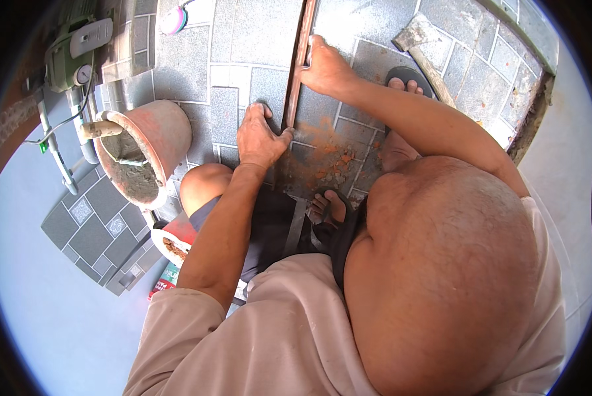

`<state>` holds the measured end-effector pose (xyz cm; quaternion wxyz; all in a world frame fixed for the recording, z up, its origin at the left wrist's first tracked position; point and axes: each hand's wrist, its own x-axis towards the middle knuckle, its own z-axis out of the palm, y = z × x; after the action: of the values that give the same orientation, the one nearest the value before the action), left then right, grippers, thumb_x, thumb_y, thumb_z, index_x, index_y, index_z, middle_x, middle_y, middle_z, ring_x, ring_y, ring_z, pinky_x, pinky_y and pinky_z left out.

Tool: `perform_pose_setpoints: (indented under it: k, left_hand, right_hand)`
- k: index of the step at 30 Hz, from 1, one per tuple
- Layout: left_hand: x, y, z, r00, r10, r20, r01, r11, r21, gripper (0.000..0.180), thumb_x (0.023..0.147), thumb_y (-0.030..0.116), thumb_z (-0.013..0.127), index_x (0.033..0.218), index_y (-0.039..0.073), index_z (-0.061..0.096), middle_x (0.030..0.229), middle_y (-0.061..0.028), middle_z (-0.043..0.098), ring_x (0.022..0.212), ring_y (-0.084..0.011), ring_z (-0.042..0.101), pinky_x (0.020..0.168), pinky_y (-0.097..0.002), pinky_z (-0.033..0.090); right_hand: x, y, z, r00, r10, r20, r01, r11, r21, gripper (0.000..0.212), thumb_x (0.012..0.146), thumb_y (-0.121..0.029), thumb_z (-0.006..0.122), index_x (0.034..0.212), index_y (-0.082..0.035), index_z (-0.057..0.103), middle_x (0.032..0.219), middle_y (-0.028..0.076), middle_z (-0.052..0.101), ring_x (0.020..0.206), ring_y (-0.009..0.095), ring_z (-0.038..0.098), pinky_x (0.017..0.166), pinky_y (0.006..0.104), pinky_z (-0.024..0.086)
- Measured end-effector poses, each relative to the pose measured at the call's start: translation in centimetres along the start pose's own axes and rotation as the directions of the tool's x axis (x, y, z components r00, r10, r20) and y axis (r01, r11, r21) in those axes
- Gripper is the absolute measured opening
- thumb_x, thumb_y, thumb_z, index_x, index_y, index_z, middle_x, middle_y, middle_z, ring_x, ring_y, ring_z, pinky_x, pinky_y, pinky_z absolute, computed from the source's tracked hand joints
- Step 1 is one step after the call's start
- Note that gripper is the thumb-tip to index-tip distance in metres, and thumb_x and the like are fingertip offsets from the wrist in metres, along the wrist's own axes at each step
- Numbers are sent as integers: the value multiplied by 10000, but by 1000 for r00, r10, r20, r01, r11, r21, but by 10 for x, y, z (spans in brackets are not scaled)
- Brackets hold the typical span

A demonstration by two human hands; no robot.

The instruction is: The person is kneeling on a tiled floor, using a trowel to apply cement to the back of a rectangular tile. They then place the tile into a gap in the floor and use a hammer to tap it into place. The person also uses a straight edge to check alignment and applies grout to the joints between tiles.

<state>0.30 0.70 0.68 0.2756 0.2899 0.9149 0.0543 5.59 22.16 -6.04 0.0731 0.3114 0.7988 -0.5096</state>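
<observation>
A long, narrow reddish-brown strip [298,92] runs from the top edge down between my hands; whether it is a bar or the edge of a slab, I cannot tell. My right hand [329,69] is closed at the strip's right side, its fingers bent against it. At the near end, my left hand [259,137] rests over the grey tiles, fingers apart, its thumb reaching to the strip. A loose grey tile piece [224,115] lies left of that hand. Orange-red crumbs [335,155] are scattered on the floor nearer my feet.
A mortar-smeared bucket [174,132] with a wooden handle [101,129] sticking out stands left. A hammer [428,63] lies beyond my sandalled foot [408,82]. At upper left are a green pump [62,63] and pipes. Patterned tiles [101,228] lie lower left.
</observation>
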Motion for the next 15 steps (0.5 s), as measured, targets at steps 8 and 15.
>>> perform_pose_setpoints:
  k: [8, 15]
  left_hand:
    - [2, -10, -5, 999, -14, 47, 20, 993, -115, 610, 687, 260, 978, 1066, 83, 532, 872, -104, 590, 812, -287, 608, 777, -414, 523]
    - [6, -24, -5, 994, -68, 90, 88, 969, -231, 542, 686, 170, 968, 1037, 89, 564, 823, -37, 523, 747, -195, 540, 725, -363, 520]
  right_hand:
    - [24, 36, 19, 994, 96, -45, -91, 991, 102, 412, 873, -173, 725, 1130, 128, 612, 1116, 345, 705, 1109, 440, 719, 933, 503, 588]
    - [-11, 26, -33, 992, 126, 2, -122, 950, 286, 267, 860, -131, 650, 1020, 83, 655, 899, 269, 742, 718, 356, 769, 745, 435, 616]
